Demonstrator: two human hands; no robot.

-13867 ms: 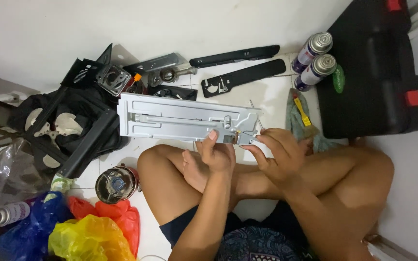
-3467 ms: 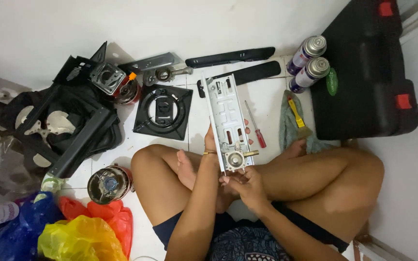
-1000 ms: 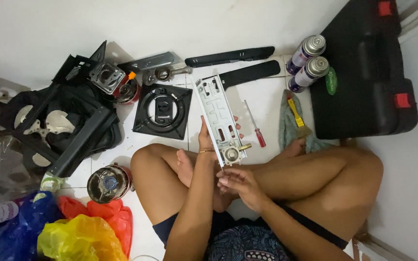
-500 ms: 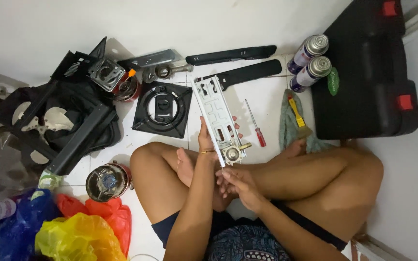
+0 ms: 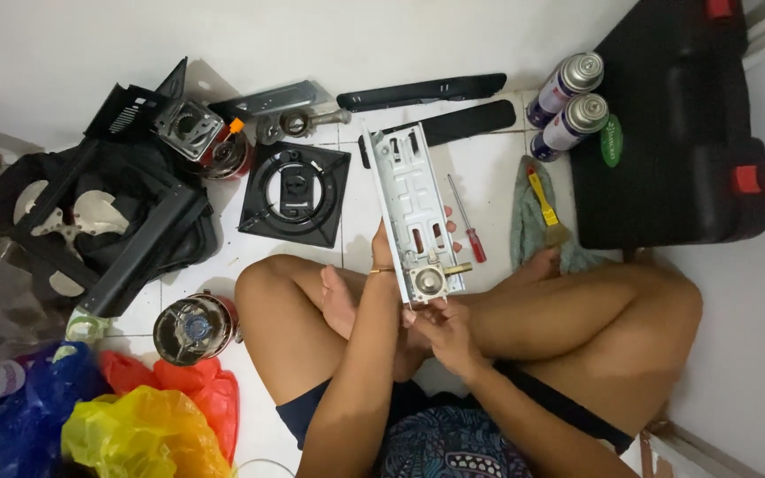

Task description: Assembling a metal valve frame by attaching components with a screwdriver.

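White floor tiles [image 5: 489,177] spread out under you where you sit cross-legged against a pale wall. Largest around you is the black hard case [image 5: 675,133] at your right, with two spray cans [image 5: 568,102] lying just beside its near edge and a grey rag [image 5: 529,221] with a yellow-handled brush on it below them. At your left sits a heap of black stove body parts [image 5: 108,221], and nearer you a bundle of blue, yellow and red plastic bags [image 5: 117,416]. A square black burner plate [image 5: 296,193] lies flat on the tiles between that heap and your work, and a round burner head [image 5: 192,327] stands close to your left knee.

You hold the grey metal panel [image 5: 409,208] tilted up over your shins, its far end pointing towards the wall. Your left hand [image 5: 384,252] wraps around its left edge from behind, fingers showing through the slots. Your right hand [image 5: 440,323] pinches at the panel's near end, fingertips closed just under the round valve fitting [image 5: 428,281] with its brass stub. A red-handled screwdriver [image 5: 468,232] lies on the floor just right of the panel.
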